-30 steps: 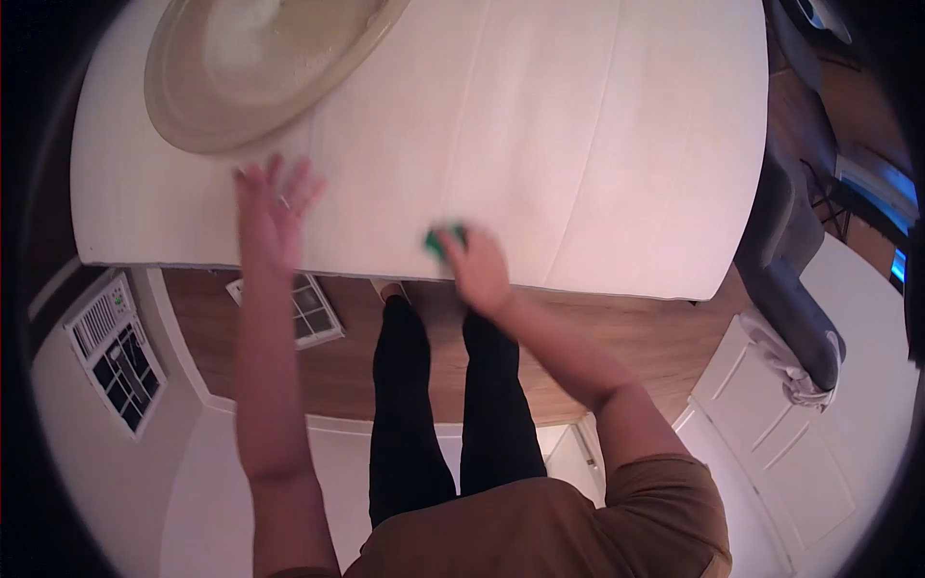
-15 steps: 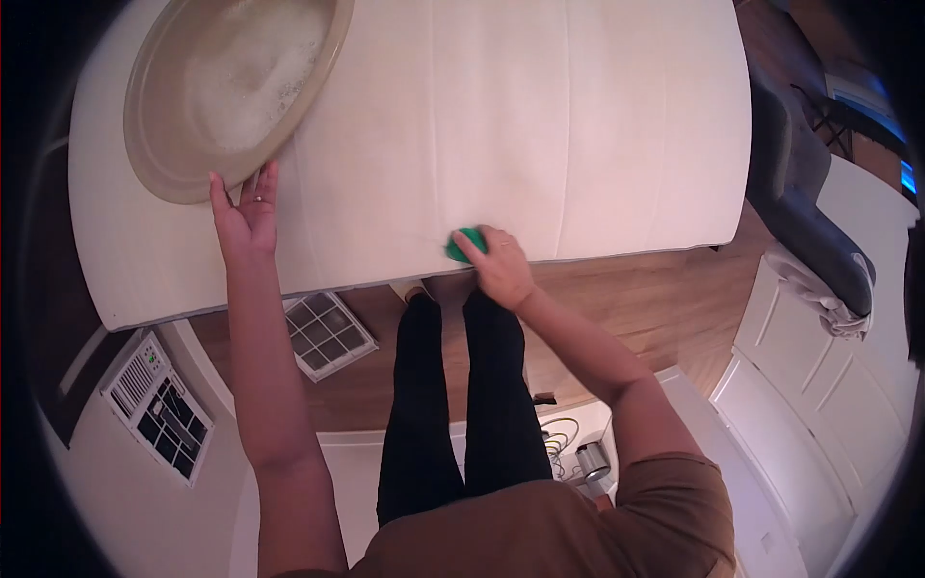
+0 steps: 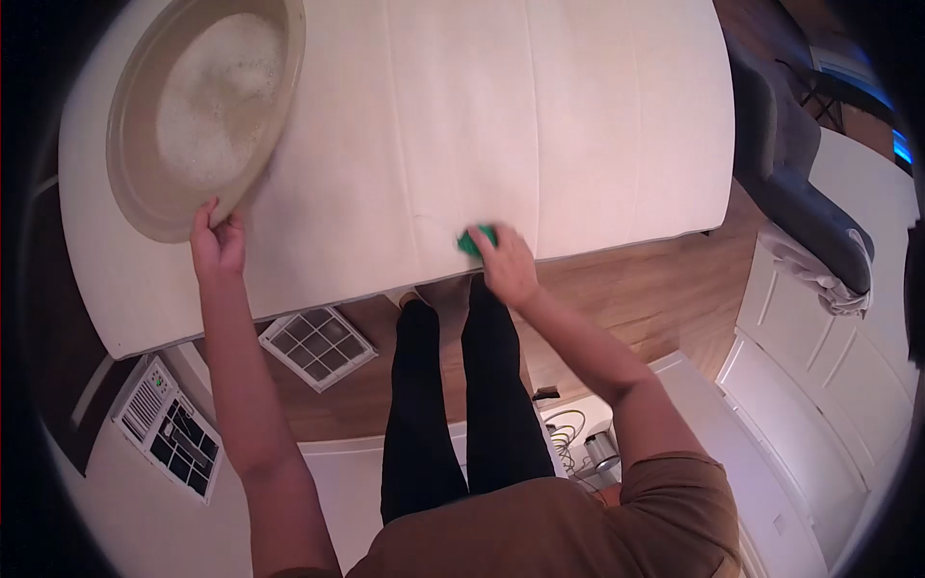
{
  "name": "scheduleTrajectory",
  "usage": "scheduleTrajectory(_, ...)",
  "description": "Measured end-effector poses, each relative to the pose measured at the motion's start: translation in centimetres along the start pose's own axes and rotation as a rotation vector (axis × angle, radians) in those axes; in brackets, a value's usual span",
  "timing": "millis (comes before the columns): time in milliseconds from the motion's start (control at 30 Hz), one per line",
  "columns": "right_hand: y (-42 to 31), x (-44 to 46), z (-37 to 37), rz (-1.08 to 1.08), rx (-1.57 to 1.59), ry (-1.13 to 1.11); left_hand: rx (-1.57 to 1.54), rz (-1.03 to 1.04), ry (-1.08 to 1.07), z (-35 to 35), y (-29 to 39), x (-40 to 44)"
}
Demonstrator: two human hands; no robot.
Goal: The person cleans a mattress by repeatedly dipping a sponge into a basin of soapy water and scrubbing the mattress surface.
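Where the right hand (image 3: pixel 511 267) curls, fingertips clasp a green object (image 3: pixel 475 241).

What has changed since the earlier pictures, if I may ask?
The left hand has moved in to the basin and taken hold of its rim. The right hand still has the green scrubber near the mattress edge.

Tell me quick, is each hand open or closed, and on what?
Left hand: closed on the rim of the basin.
Right hand: closed on a small green item.
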State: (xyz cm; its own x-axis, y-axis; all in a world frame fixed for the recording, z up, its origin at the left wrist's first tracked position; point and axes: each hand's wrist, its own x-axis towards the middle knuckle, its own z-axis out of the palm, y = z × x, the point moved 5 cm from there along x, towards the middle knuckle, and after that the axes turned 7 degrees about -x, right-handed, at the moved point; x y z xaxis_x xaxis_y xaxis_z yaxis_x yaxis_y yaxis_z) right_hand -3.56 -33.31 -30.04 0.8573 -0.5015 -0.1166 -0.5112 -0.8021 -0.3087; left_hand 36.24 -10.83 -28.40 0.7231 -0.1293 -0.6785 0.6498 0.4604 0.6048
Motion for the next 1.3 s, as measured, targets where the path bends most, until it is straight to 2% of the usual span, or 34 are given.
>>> scheduleTrajectory(33,0.2,2.0,0.5,-0.006,-0.001,-0.027,0.004,0.006,-0.005,0.2,-0.1,-0.6)
scheduleTrajectory(67,0.4,7.0,-0.1,-0.059,-0.053,0.09,-0.011,-0.016,-0.045,0.3,-0.9,-1.7)
scheduleTrajectory(100,0.3,12.5,-1.4,-0.007,-0.064,0.069,-0.022,-0.036,-0.081,0.3,-1.7,-2.7)
scheduleTrajectory(133,0.7,17.4,-1.8,0.038,-0.088,0.155,-0.012,-0.032,-0.073,-0.1,-2.4,-3.7)
scheduleTrajectory(167,1.0,21.1,-2.6,0.029,-0.124,0.356,-0.025,-0.015,-0.032,-0.6,-3.0,-4.7)
scheduleTrajectory(267,0.7,20.4,-3.0,0.131,-0.046,0.366,-0.064,-0.008,0.031,-1.6,-4.7,-7.3)
scheduleTrajectory(333,0.0,10.8,-1.0,0.172,0.032,0.144,-0.093,-0.014,0.056,-1.8,-5.4,-9.5)
scheduleTrajectory(400,-1.1,0.1,0.7,0.098,0.07,0.018,-0.09,-0.056,0.055,-1.5,-6.5,-11.9)
scheduleTrajectory(500,-0.4,0.3,0.9,0.022,0.07,-0.005,-0.131,-0.094,0.016,-1.8,-7.9,-13.9)
scheduleTrajectory(533,0.0,4.8,0.9,0.014,0.049,0.025,-0.126,-0.088,0.019,-1.7,-8.1,-14.5)
scheduleTrajectory(567,0.1,10.7,-0.5,-0.017,-0.022,0.192,-0.128,-0.084,0.04,-1.5,-8.7,-15.0)
scheduleTrajectory(600,0.6,16.4,-1.2,0.053,-0.055,0.186,-0.126,-0.086,0.071,-1.8,-9.5,-15.5)
scheduleTrajectory(633,1.0,21.3,-2.4,0.06,-0.051,0.348,-0.114,-0.084,0.083,-2.2,-10.0,-15.7)
scheduleTrajectory(667,1.6,25.1,-3.0,0.135,-0.061,0.355,-0.123,-0.079,0.069,-2.3,-10.5,-15.6)
scheduleTrajectory(767,1.2,21.4,-3.2,0.135,0.018,0.415,-0.154,-0.088,0.094,-2.3,-11.3,-15.9)
scheduleTrajectory(800,1.0,16.6,-2.3,0.187,-0.013,0.256,-0.174,-0.085,0.12,-2.1,-11.4,-15.9)
scheduleTrajectory(867,0.4,4.7,0.6,0.131,-0.001,0.131,-0.193,-0.099,0.107,-1.7,-11.8,-16.0)
scheduleTrajectory(900,-0.2,0.0,0.8,0.136,0.033,0.0,-0.203,-0.099,0.101,-1.7,-11.7,-16.0)
scheduleTrajectory(1000,0.6,2.1,0.7,0.112,0.037,-0.073,-0.189,-0.109,0.089,-1.8,-11.9,-15.8)
scheduleTrajectory(1067,1.5,12.4,-0.5,0.067,-0.09,0.052,-0.175,-0.097,0.08,-1.9,-11.8,-15.7)
scheduleTrajectory(1133,2.3,21.4,-2.9,0.083,-0.094,0.342,-0.159,-0.09,0.081,-2.7,-12.2,-15.6)
scheduleTrajectory(1167,2.8,24.4,-3.5,0.161,-0.121,0.338,-0.171,-0.096,0.087,-3.0,-12.3,-15.3)
scheduleTrajectory(1233,2.8,23.2,-3.7,0.16,-0.078,0.367,-0.171,-0.114,0.096,-3.5,-12.2,-15.5)
scheduleTrajectory(1300,2.9,14.5,-2.9,0.226,-0.053,0.219,-0.189,-0.111,0.08,-3.2,-12.2,-15.6)
